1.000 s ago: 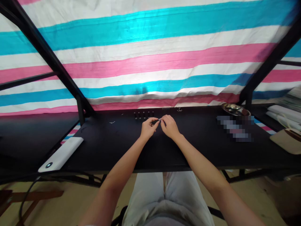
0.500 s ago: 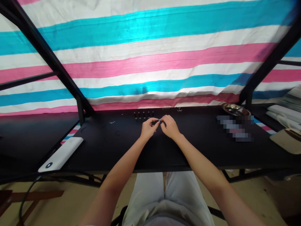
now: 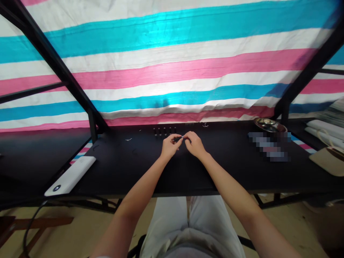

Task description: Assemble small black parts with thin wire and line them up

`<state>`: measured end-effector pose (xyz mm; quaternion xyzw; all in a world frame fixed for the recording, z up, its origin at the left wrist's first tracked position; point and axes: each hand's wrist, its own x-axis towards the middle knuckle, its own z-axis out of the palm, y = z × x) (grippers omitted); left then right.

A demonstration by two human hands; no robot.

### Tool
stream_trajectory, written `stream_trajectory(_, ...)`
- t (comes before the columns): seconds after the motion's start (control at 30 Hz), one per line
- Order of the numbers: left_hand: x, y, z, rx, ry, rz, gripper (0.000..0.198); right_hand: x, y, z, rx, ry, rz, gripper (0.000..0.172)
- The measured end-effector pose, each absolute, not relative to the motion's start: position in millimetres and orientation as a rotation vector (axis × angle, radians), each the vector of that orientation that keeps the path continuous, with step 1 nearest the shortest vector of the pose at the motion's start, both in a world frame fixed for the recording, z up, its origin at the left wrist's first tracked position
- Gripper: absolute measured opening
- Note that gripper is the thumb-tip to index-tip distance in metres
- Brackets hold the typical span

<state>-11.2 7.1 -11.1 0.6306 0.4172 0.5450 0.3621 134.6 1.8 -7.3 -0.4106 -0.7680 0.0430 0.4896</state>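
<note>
My left hand (image 3: 169,146) is closed in a pinch around a small dark stick-like piece (image 3: 177,139) with a pale, silvery end, just above the black tabletop. From the other side, my right hand (image 3: 195,144) pinches that pale end, so the fingertips of both hands almost meet. What kind of thing it is, I cannot make out; my fingers cover most of it. Beyond my left hand stand several small black pieces with silvery ends (image 3: 160,132) in a row. Farther back lies a row of tiny metal bits (image 3: 189,124).
A white power bank-like box (image 3: 72,175) lies at the left with a black cable by it. White scraps (image 3: 205,124) lie at the back edge, others at left. A shiny metal dish (image 3: 270,125) sits at the right near a blurred-out patch. Black frame posts flank a striped sheet (image 3: 172,68).
My right fingertips have shifted slightly at the pale end of the small dark piece, and less of the piece shows. Otherwise hands and objects stay in place.
</note>
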Motion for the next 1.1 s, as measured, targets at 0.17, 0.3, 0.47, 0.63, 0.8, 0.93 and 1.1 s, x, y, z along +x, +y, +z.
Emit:
stream_trajectory(0.17,-12,5,-8,1.636,1.111,1.374,0.03,135,3,-8,-0.987,-1.854,0.168,0.019)
stream_trajectory(0.3,-12,4,-6,1.638,1.125,1.363,0.03,135,3,-9,-0.998,-1.859,0.197,0.02)
stream_trajectory(0.47,-12,5,-6,1.619,1.125,1.364,0.03,135,5,-11,-1.006,-1.894,0.22,0.02)
stream_trajectory(0.63,-12,5,-7,1.614,1.091,1.354,0.032,134,5,-12,-1.021,-1.929,0.217,0.02)
stream_trajectory(0.8,-12,6,-8,1.65,1.111,1.372,0.032,134,6,-14,-1.008,-1.988,0.185,0.019)
stream_trajectory(0.93,-13,9,-10,1.699,1.18,1.407,0.028,136,6,-12,-0.98,-1.944,0.161,0.02)
stream_trajectory(1.1,-16,11,-10,1.818,1.274,1.357,0.022,135,-1,-4,-0.916,-1.832,0.147,0.016)
